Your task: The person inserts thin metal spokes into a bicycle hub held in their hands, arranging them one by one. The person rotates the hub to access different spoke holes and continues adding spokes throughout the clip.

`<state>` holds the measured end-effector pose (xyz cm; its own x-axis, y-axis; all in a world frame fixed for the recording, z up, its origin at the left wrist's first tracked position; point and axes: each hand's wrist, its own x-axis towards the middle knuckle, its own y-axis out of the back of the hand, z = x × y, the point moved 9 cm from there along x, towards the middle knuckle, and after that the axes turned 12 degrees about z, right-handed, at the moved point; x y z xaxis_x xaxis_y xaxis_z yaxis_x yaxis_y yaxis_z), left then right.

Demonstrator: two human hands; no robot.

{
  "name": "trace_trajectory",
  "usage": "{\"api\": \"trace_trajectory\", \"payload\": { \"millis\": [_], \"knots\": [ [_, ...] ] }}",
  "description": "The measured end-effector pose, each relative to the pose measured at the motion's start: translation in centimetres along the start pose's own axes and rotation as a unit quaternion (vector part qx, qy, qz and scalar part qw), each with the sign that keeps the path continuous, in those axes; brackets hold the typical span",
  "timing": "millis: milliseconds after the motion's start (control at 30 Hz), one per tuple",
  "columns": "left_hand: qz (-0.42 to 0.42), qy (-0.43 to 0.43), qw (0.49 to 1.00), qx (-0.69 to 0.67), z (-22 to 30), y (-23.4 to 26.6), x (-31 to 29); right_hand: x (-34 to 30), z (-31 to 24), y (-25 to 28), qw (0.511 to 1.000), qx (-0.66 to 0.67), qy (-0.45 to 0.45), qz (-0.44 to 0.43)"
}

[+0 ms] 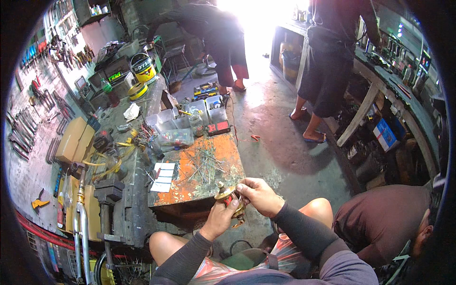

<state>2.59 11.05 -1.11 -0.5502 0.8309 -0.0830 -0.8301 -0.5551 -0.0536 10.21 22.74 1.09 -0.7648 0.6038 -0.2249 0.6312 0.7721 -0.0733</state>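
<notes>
My left hand [219,219] is wrapped round a gold-coloured bicycle hub [225,192] with a red middle, held above my lap at the near edge of the worn orange bench [227,151]. Its flange and axle end show above my fingers, and another gold part pokes out below them. My right hand [262,196] is closed in a pinch at the hub's right side; whatever lies between its fingertips is too small to make out. Just beyond the hub, a loose pile of thin metal spokes [203,164] is spread over the bench top.
A white sheet [163,177] lies left of the spokes. Clear plastic bins [175,137] stand behind them. A vise [109,192] and a bicycle fork [81,209] are at left. One person [384,223] crouches close on my right; two others [327,61] [209,28] stand farther back.
</notes>
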Motion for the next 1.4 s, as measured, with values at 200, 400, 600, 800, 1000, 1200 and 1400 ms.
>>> {"api": "trace_trajectory", "payload": {
  "millis": [200, 400, 600, 800, 1000, 1200, 1400],
  "knots": [
    [0.018, 0.003, 0.998, -0.056, -0.8, 0.8, 0.4, 0.3, -1.7, 0.0, 0.976, -0.176, 0.112, -0.055],
    [-0.007, 0.143, 0.976, -0.166, -2.3, -0.2, -0.3, -1.0, -4.7, -0.1, 0.91, -0.252, 0.321, 0.073],
    [-0.067, 0.154, 0.945, -0.281, -1.0, -1.9, -0.8, -2.6, -6.6, -0.3, 0.896, -0.199, 0.381, 0.109],
    [-0.11, 0.128, 0.963, -0.209, -1.1, -0.7, -0.5, -2.1, -7.0, -0.3, 0.933, -0.186, 0.308, -0.014],
    [0.023, -0.097, 0.987, 0.126, 1.8, 0.8, -0.2, -1.8, -7.2, 0.2, 0.926, -0.245, 0.279, 0.062],
    [-0.009, -0.027, 1.0, 0.002, -0.2, 0.4, 0.6, 0.5, -4.3, 1.0, 0.969, -0.169, 0.178, 0.031],
    [-0.04, 0.06, 0.993, -0.088, -2.3, 0.1, 1.1, 1.1, -2.7, 1.1, 0.978, -0.126, 0.165, 0.001]
  ]
}}
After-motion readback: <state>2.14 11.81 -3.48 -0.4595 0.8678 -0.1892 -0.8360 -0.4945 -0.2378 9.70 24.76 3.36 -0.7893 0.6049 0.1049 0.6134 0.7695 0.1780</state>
